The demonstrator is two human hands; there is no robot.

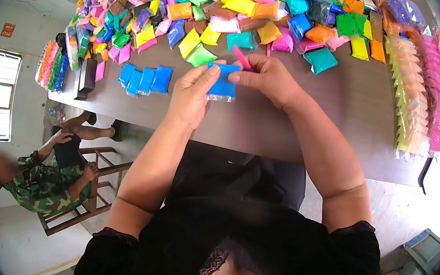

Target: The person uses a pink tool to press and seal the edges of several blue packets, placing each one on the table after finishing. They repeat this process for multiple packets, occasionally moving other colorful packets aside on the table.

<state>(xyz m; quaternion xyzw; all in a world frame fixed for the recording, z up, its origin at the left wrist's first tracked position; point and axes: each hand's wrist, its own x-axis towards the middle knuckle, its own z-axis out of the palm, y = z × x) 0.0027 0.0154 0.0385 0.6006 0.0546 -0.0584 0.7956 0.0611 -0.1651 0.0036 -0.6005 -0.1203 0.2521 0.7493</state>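
Blue packets [223, 81] with a clear lower edge are held up over the table's near part, gripped by my left hand [195, 91] with its thumb on the front. My right hand [269, 81] is closed at the packets' right edge, thumb and fingers together. A pink object [241, 57] sticks out above its fingers; I cannot make out what it is. To the left, several blue packets [145, 78] lie side by side on the brown table [344, 123].
A large pile of coloured packets [192, 8] covers the table's far side. Stacked strips of packets [412, 88] lie at the right, more [51, 65] at the far left. A black box [86, 78] is near the left edge. A person [53, 182] sits at the lower left.
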